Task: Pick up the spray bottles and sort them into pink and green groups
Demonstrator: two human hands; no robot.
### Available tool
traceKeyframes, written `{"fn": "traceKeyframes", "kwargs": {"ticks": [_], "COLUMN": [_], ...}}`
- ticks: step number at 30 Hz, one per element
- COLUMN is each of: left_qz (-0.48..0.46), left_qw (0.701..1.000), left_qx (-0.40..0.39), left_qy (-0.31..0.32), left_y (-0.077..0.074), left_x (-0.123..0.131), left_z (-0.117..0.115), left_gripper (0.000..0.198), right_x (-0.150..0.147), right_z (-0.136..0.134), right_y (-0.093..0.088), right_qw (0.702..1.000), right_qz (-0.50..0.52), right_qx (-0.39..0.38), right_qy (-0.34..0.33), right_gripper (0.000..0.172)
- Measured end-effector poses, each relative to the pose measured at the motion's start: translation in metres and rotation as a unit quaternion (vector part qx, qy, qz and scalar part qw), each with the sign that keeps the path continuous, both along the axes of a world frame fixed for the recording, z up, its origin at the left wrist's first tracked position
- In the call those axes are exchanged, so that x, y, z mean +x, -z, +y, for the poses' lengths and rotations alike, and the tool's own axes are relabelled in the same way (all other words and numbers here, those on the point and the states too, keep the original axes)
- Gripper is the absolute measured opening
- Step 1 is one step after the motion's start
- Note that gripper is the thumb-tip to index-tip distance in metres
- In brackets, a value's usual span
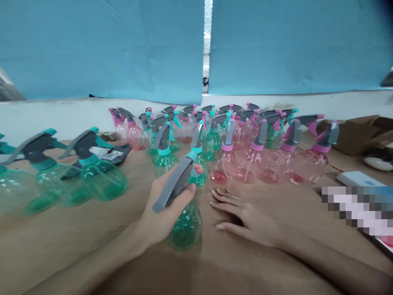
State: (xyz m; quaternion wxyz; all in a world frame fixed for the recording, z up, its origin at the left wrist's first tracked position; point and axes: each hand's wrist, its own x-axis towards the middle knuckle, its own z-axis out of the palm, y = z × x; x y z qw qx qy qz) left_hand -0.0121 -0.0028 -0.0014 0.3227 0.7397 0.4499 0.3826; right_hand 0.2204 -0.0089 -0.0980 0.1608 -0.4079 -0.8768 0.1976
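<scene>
My left hand [167, 200] is closed round the neck of a green spray bottle [186, 229] with a grey and teal trigger head, near the front middle of the table. The bottle's neck is hidden by my fingers. To its right, my right hand [239, 213] lies palm down on the wooden table [129, 262], fingers stretched out and holding nothing. Just beyond that hand stands a row of pink spray bottles [247, 166] with grey heads and pink collars. More green spray bottles [196, 168] stand directly behind the held one.
Several green spray bottles [104, 180] are at the left. Mixed pink and green ones crowd the back. A dark plastic package [118, 155] lies among them. At the right are a cardboard box [356, 133], a white box [357, 179] and a white mouse [379, 163]. Blue curtains [101, 49] hang behind.
</scene>
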Motion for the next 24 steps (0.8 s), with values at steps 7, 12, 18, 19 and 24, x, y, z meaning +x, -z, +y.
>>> {"fn": "traceKeyframes", "kwargs": {"ticks": [7,12,18,19,24], "left_qz": [-0.009,-0.012,0.001,0.002,-0.002], "left_qw": [0.999,0.999,0.999,0.999,1.000], "left_qx": [-0.022,0.012,0.027,0.023,-0.006], "left_qy": [0.026,0.028,0.025,0.029,0.011], "left_y": [-0.0017,0.0000,-0.0005,-0.0004,0.0004], "left_x": [-0.0048,-0.0062,-0.0073,-0.0077,-0.0058], "left_z": [-0.0007,-0.0006,0.0006,0.0011,0.0002], "left_gripper": [0.016,0.010,0.006,0.008,0.025], "right_x": [-0.0005,-0.0004,-0.0006,-0.0006,-0.0007], "right_z": [-0.0017,-0.0019,-0.0017,-0.0017,-0.0022], "right_y": [-0.0015,-0.0017,-0.0012,-0.0011,-0.0015], "right_qw": [1.000,1.000,1.000,1.000,1.000], "right_qz": [0.009,0.013,0.022,0.022,0.017], "right_qx": [-0.002,-0.001,-0.001,-0.002,-0.001], "right_qy": [0.004,0.003,0.003,0.004,0.006], "right_gripper": [0.058,0.057,0.057,0.057,0.057]}}
